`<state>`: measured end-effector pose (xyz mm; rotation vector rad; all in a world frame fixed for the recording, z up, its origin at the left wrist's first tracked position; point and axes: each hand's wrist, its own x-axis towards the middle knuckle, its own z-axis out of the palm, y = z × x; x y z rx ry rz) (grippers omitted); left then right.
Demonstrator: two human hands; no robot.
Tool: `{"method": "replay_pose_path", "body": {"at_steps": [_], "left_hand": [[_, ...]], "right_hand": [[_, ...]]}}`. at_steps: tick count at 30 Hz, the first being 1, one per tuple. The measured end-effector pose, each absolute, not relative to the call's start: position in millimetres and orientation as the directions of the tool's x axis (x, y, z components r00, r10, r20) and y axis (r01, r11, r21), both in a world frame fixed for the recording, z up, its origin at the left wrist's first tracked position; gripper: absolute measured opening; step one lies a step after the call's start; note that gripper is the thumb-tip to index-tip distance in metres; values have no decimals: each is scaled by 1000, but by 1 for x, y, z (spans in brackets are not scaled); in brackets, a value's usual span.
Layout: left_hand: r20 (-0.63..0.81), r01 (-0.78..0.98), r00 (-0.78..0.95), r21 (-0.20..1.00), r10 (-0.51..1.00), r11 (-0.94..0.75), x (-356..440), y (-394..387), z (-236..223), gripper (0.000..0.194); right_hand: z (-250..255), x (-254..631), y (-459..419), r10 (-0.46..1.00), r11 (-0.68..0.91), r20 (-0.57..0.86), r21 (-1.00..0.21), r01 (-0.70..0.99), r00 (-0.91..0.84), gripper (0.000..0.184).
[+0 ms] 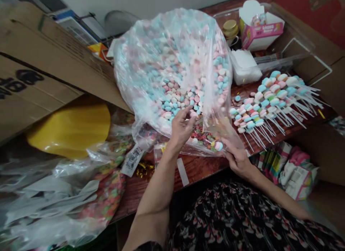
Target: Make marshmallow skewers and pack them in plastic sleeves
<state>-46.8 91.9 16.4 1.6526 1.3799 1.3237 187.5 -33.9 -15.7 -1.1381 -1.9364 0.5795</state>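
A large clear plastic bag (161, 39) full of pink, white and blue marshmallows (172, 96) lies open on the table. My left hand (182, 127) is at its mouth, thumb and fingers closed on a pink marshmallow (193, 114). My right hand (237, 155) is closed at the bag's lower right edge. At its fingertips is a short marshmallow skewer (217, 146) with yellow, pink and blue pieces and a thin white tip pointing left. Beneath both hands lie small red and green ring-shaped candies (199, 134).
Many marshmallow skewers (272, 96) with white sticks lie stacked on the right of the wooden table (194, 172). Behind them stands a clear tray (293, 53) holding a pink box (261, 35). Cardboard boxes (54, 64) and a bag of coloured candies (105, 197) crowd the left.
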Motion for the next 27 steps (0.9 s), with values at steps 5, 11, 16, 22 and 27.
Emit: {"method": "replay_pose_path", "body": {"at_steps": [5, 11, 16, 22, 27], "left_hand": [[-36, -180, -96, 983, 995, 19, -29, 28, 33, 26], [-134, -393, -236, 919, 962, 31, -13, -9, 29, 31], [17, -220, -287, 972, 958, -84, -13, -20, 15, 29], [481, 463, -164, 809, 861, -363, -19, -26, 4, 20], [572, 593, -15, 666, 820, -454, -22, -27, -2, 28]], "right_hand": [[3, 177, -31, 826, 563, 458, -704, 433, -330, 63], [4, 174, -40, 843, 532, 406, -731, 428, -354, 62], [5, 176, -48, 877, 471, 353, -765, 440, -324, 60], [5, 171, -55, 908, 408, 309, -809, 424, -284, 61], [1, 167, -59, 881, 455, 344, -808, 374, -326, 57]]}}
